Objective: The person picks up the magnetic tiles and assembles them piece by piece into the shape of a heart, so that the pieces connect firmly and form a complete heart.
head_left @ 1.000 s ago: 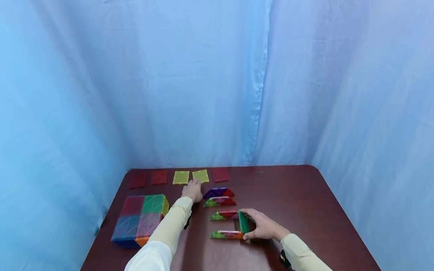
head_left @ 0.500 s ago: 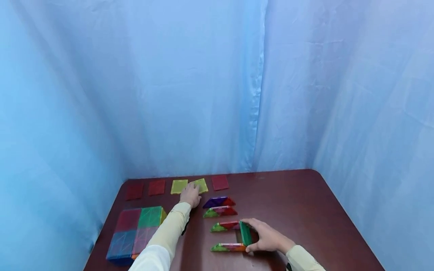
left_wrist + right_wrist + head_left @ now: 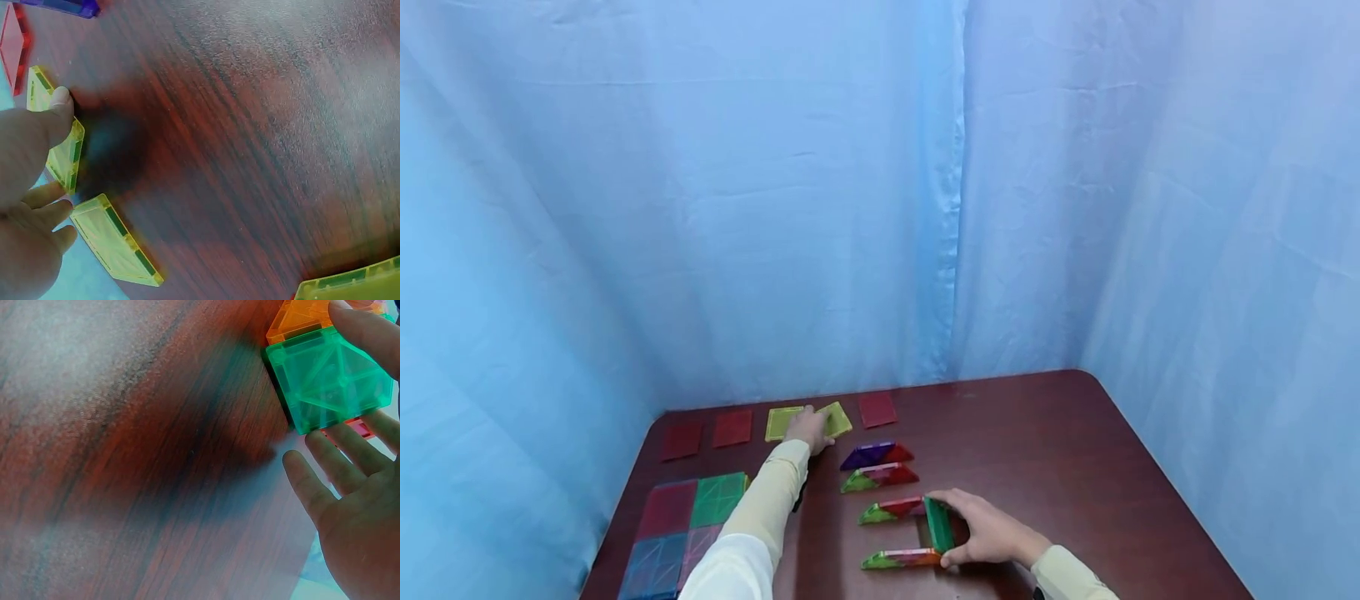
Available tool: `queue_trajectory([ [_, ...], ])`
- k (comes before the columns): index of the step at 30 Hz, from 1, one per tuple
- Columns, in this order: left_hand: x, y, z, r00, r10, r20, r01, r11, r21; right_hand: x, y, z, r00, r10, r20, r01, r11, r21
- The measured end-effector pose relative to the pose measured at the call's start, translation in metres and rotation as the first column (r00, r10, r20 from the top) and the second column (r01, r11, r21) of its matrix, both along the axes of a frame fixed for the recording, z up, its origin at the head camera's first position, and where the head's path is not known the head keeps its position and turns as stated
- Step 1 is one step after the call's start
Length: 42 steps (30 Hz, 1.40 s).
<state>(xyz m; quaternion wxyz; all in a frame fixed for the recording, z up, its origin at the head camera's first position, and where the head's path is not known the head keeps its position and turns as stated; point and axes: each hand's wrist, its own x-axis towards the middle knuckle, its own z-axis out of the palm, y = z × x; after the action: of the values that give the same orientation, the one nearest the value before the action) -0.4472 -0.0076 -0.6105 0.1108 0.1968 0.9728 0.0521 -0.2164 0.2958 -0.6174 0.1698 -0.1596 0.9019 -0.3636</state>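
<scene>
My left hand reaches to the back row of flat magnetic tiles. In the left wrist view its thumb and fingers pinch a translucent yellow magnetic tile at opposite edges; a second yellow tile lies beside it near the fingers. With my right hand I hold a green magnetic tile upright between thumb and fingers. That green tile stands across the right ends of two upright strips, the nearer with orange at its end and the other red and green.
Two more upright strips, one purple and red, one green and red, stand behind. A red tile lies right of the yellow ones, two others to their left. A multicoloured tile block sits front left. Blue curtains surround the table.
The head view has shifted. My left hand has moved a little back and left over the yellow tiles, and the right yellow one looks more turned. The right hand keeps its hold.
</scene>
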Motion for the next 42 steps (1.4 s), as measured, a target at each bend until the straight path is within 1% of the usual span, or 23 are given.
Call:
queue_trajectory([
  [2, -0.001, -0.002, 0.000, 1.000, 0.021, -0.011, -0.020, 0.999, 0.036, -0.001, -0.001, -0.001, 1.000, 0.002, 0.003, -0.002, 1.000, 0.001],
  [4, -0.002, -0.003, 0.001, 0.999, 0.027, -0.023, -0.026, 0.998, 0.063, -0.003, -0.001, -0.001, 1.000, 0.006, 0.007, -0.006, 1.000, 0.000],
  [7, -0.005, -0.007, 0.011, 0.998, 0.025, -0.054, -0.019, 0.995, 0.101, -0.007, -0.001, -0.002, 1.000, 0.010, 0.008, -0.010, 1.000, 0.002],
  [8, -0.006, -0.008, 0.017, 0.997, 0.021, -0.069, -0.014, 0.994, 0.106, -0.008, -0.001, -0.002, 1.000, 0.011, 0.007, -0.011, 1.000, 0.001],
  [10, -0.009, -0.012, 0.030, 0.995, 0.023, -0.102, -0.010, 0.992, 0.127, -0.013, -0.001, -0.002, 1.000, 0.013, 0.001, -0.013, 1.000, 0.008],
  [13, -0.012, -0.020, 0.053, 0.986, 0.034, -0.165, -0.006, 0.986, 0.168, -0.021, -0.001, -0.002, 1.000, 0.016, -0.011, -0.016, 1.000, 0.020],
  [15, -0.011, -0.024, 0.069, 0.979, 0.034, -0.199, 0.010, 0.977, 0.214, -0.027, -0.001, -0.002, 1.000, 0.016, -0.022, -0.016, 1.000, 0.025],
  [17, -0.008, -0.027, 0.085, 0.974, 0.013, -0.228, 0.049, 0.962, 0.267, -0.034, -0.001, -0.002, 0.999, 0.013, -0.038, -0.011, 0.999, 0.033],
  [18, -0.005, -0.027, 0.092, 0.971, -0.007, -0.237, 0.079, 0.952, 0.296, -0.037, 0.000, -0.001, 0.999, 0.008, -0.045, -0.006, 0.999, 0.039],
  [20, 0.003, -0.026, 0.105, 0.968, -0.062, -0.245, 0.146, 0.928, 0.343, -0.043, 0.001, -0.001, 0.998, 0.002, -0.063, 0.000, 0.999, 0.044],
  [23, 0.021, -0.020, 0.115, 0.958, -0.159, -0.240, 0.243, 0.894, 0.377, -0.051, 0.003, -0.001, 0.997, -0.001, -0.080, 0.006, 0.998, 0.059],
  [25, 0.036, -0.014, 0.116, 0.946, -0.225, -0.235, 0.302, 0.875, 0.379, -0.055, 0.004, -0.001, 0.997, -0.003, -0.080, 0.007, 0.999, 0.052],
  [28, 0.059, -0.001, 0.110, 0.924, -0.316, -0.214, 0.375, 0.858, 0.352, -0.059, 0.006, -0.002, 0.998, -0.010, -0.069, 0.013, 0.999, 0.044],
  [31, 0.080, 0.014, 0.101, 0.898, -0.397, -0.189, 0.439, 0.840, 0.319, -0.061, 0.008, -0.004, 0.998, -0.021, -0.061, 0.023, 0.999, 0.035],
  [34, 0.099, 0.029, 0.089, 0.879, -0.448, -0.161, 0.476, 0.835, 0.277, -0.063, 0.009, -0.006, 0.997, -0.036, -0.068, 0.039, 0.999, 0.038],
  [36, 0.108, 0.038, 0.080, 0.874, -0.464, -0.145, 0.486, 0.839, 0.244, -0.065, 0.010, -0.007, 0.996, -0.047, -0.078, 0.050, 0.998, 0.042],
  [38, 0.115, 0.045, 0.070, 0.873, -0.471, -0.131, 0.488, 0.846, 0.213, -0.066, 0.011, -0.008, 0.995, -0.052, -0.087, 0.057, 0.997, 0.046],
  [40, 0.119, 0.049, 0.062, 0.875, -0.469, -0.118, 0.484, 0.852, 0.200, -0.066, 0.011, -0.008, 0.994, -0.051, -0.095, 0.056, 0.997, 0.050],
  [42, 0.122, 0.052, 0.055, 0.876, -0.470, -0.112, 0.483, 0.853, 0.197, -0.067, 0.011, -0.007, 0.994, -0.049, -0.099, 0.054, 0.998, 0.046],
])
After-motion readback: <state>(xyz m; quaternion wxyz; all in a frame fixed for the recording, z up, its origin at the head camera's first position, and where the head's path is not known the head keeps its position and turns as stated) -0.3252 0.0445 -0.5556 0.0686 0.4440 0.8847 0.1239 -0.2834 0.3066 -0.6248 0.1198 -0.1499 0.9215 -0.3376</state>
